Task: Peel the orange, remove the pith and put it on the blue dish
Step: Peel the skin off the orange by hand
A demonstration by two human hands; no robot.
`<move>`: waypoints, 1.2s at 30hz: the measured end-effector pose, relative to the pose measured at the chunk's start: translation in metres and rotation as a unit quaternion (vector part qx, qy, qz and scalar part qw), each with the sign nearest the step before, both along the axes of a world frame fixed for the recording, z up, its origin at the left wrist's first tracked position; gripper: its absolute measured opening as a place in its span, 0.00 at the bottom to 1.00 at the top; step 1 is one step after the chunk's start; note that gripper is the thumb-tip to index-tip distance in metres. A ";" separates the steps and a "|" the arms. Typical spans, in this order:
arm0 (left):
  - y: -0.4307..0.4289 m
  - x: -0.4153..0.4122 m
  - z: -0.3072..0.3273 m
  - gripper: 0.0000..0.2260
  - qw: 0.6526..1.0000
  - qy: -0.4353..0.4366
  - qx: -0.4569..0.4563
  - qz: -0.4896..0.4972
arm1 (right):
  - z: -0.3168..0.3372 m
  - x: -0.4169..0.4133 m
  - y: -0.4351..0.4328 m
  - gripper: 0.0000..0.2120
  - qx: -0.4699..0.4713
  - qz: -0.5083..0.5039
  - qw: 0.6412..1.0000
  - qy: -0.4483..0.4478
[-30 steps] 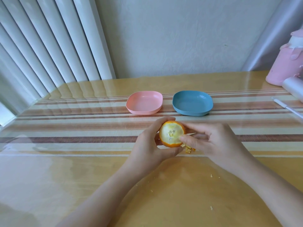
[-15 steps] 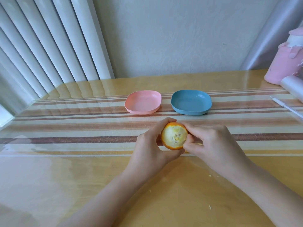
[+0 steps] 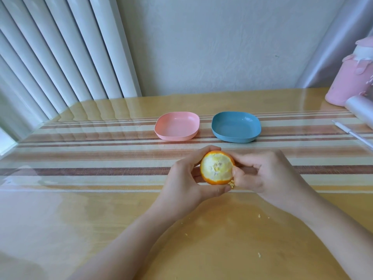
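Nearest me, the worktop (image 3: pixel 96 223) was glossy yellow wood grain under a clear, reflective cover. A few pale crumbs of peel (image 3: pixel 259 215) lay scattered on it between my forearms.

Both hands met just above the worktop, at the near edge of the striped woven mat (image 3: pixel 90 158) under the cover. My left hand (image 3: pixel 181 182) gripped the orange (image 3: pixel 217 167), thumb curled beneath it and forefinger curved over the top. My right hand (image 3: pixel 266 174) was closed on its right side, the thumb pressed against the rim of the bared patch and the other fingers curled in behind. A ragged yellowish scrap of peel (image 3: pixel 232 183) hung just below that thumb.

The orange was round, with no long axis to speak of. Its stripped end faced up and toward me, a dull, fuzzy disc of white-yellow pith with a small dimple at the centre. A smooth, bright band of rind ringed the disc.

Beyond it, well apart from the hands, two shallow, rounded-square plastic dishes sat side by side on the mat: the pink dish (image 3: pixel 177 126) on the left, the blue dish (image 3: pixel 236 126) on the right.

At the far right stood a pink bottle (image 3: pixel 349 81), with a translucent roll (image 3: pixel 361 110) and a thin white pen (image 3: pixel 353 134). White vertical blinds (image 3: pixel 60 57) and a pale textured wall (image 3: pixel 212 47) were behind.
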State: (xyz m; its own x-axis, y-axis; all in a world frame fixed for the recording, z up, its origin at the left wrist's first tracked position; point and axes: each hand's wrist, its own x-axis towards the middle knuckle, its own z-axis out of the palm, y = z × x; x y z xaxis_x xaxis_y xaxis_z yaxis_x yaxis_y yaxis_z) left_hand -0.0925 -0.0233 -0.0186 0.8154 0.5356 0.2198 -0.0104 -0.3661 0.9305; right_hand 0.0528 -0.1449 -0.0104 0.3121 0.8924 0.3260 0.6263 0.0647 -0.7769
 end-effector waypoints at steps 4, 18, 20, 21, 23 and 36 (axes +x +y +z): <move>-0.003 0.001 -0.005 0.28 1.000 0.002 0.016 0.012 | -0.001 -0.010 0.002 0.17 0.025 -0.079 0.981 -0.174; 0.009 -0.002 -0.004 0.30 0.998 0.040 -0.037 -0.031 | 0.001 0.004 -0.002 0.16 -0.030 0.010 0.999 0.006; 0.008 -0.002 -0.005 0.29 0.998 0.037 -0.037 -0.033 | 0.001 0.005 -0.002 0.12 -0.026 0.012 0.999 -0.015; 0.008 -0.002 -0.006 0.28 0.998 0.036 -0.035 -0.033 | 0.000 0.004 -0.002 0.12 -0.015 0.001 0.999 -0.042; 0.007 -0.002 -0.006 0.28 0.999 0.034 -0.026 -0.029 | -0.001 0.001 0.000 0.15 0.011 -0.038 0.990 -0.132; 0.001 0.002 -0.009 0.28 0.999 0.010 -0.028 -0.036 | 0.001 0.002 0.000 0.12 0.092 -0.080 0.982 -0.148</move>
